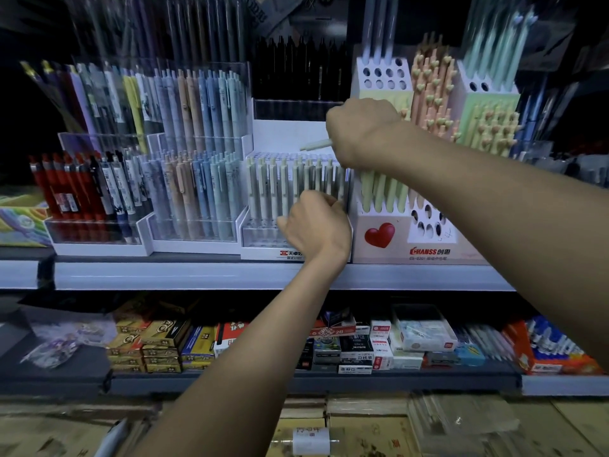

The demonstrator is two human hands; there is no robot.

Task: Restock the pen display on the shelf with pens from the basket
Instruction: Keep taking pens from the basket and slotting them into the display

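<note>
Evidently the right hand grips a pale pen for slotting, while the left hand curls around racked pens in the display, probably steadying them.

Bare forearms, left grip, right grip

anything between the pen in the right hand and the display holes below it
Nothing visible: the pen in the right hand hangs just above bare holes of the display. The left hand sits lower, at the front pens.
</note>
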